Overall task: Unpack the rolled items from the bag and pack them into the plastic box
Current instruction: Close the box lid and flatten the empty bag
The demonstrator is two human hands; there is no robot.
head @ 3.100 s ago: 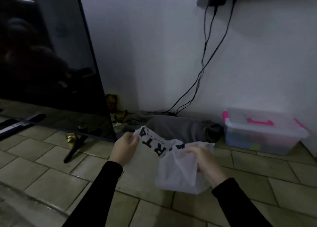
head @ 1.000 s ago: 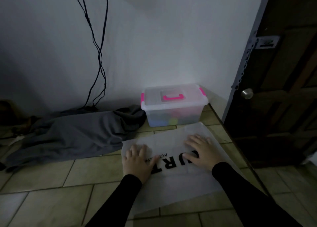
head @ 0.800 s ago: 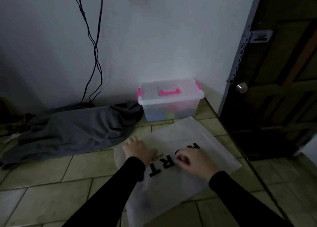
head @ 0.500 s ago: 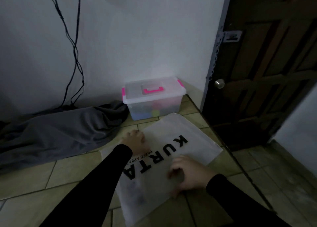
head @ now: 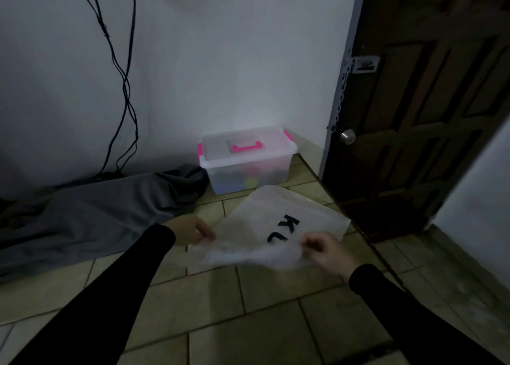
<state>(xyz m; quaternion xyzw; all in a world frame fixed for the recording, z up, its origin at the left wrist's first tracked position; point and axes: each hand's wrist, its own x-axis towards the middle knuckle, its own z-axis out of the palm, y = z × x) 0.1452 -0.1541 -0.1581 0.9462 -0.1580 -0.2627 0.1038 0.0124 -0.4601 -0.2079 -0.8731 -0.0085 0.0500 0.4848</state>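
Dim tiled floor point(head: 265, 304) lies under me, with the closed plastic box point(head: 245, 160) by the wall. My left hand point(head: 190, 230) and right hand point(head: 325, 250) each pinch the near edge of the white bag point(head: 278, 226), lifting it; half a second ago both pressed it flat on the floor.
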